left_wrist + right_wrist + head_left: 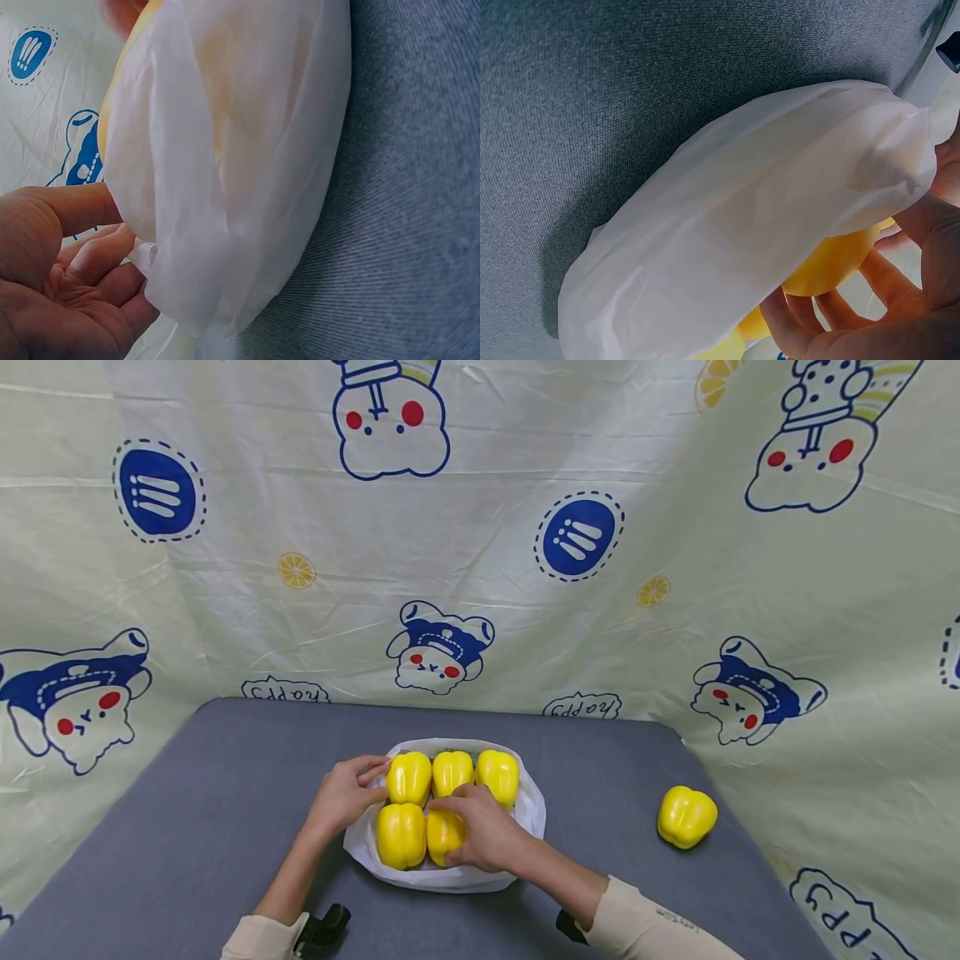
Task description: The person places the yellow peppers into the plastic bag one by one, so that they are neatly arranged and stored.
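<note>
A white plastic bag [531, 806], its mouth spread wide, lies on the table with several yellow bell peppers [401, 837] set in two rows inside. My right hand [489, 828] grips the front-row bell pepper [444, 837] right of the front-left one, fingers over its far side and thumb at its near side. In the right wrist view, fingers curl around that yellow pepper [832, 262] beside the bag wall. At the bag's left rim my left hand [347, 795] holds the white plastic [210, 172] between thumb and fingers, beside the back-left pepper.
Another yellow bell pepper [687, 817] lies alone on the grey table [600, 777] to the right, near its edge. A pale printed sheet [480, 552] with cartoon bears hangs behind and around the table. Each wrist carries a black strap device [324, 930].
</note>
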`<state>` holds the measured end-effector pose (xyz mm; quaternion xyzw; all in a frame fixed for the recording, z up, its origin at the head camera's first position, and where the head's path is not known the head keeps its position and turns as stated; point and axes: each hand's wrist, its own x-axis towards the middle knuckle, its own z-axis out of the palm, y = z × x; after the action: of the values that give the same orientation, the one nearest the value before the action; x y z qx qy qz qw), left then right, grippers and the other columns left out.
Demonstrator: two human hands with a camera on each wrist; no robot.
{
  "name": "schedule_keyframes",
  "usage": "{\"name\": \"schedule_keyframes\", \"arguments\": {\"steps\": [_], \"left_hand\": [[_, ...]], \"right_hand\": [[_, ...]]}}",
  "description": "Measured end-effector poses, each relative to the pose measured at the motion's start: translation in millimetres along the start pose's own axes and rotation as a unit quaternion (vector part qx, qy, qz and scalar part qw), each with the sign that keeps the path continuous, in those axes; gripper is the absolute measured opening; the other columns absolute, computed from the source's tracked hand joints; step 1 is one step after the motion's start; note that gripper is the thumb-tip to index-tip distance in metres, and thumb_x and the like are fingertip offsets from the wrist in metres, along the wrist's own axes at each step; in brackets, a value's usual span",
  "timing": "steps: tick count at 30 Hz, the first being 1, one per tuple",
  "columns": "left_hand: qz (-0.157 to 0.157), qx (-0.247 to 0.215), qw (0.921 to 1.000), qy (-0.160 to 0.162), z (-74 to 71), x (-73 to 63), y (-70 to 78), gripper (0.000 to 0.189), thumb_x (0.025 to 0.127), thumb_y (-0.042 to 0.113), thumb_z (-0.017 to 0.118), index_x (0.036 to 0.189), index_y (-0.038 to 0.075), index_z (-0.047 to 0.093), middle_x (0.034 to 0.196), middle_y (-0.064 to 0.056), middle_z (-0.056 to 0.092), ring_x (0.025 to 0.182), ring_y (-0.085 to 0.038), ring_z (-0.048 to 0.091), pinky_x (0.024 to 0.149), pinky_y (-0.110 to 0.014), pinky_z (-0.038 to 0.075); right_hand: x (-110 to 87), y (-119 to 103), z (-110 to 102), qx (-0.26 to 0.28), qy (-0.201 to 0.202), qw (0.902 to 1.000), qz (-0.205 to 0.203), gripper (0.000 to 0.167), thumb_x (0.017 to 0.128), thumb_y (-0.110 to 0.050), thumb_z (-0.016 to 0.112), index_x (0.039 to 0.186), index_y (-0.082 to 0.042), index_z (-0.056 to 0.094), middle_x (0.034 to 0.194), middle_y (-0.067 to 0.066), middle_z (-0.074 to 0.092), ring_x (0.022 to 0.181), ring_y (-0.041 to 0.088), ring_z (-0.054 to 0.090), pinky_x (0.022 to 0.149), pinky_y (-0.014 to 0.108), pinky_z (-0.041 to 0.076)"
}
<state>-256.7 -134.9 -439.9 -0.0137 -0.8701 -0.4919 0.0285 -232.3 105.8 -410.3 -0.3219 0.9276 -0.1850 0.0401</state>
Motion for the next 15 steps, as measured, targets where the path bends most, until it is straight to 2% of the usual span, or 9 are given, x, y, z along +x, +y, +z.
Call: {"name": "schedule_keyframes", "arguments": {"steps": [15], "left_hand": [[0.005,-0.005,1.0000,0.002,0.7,0.1,-1.0,0.046,0.088,0.005,0.070,0.133,0.003,0.065,0.127,-0.011,0.072,0.126,-0.029,0.063,0.098,-0.043,0.053]], "right_hand": [[2.2,-1.4,-1.0,-0.007,-0.022,0.9996,0.017,0.068,0.072,-0.025,0.091,0.134,-0.016,0.066,0.130,0.009,0.059,0.117,0.026,0.050,0.096,0.042,0.043]]}}
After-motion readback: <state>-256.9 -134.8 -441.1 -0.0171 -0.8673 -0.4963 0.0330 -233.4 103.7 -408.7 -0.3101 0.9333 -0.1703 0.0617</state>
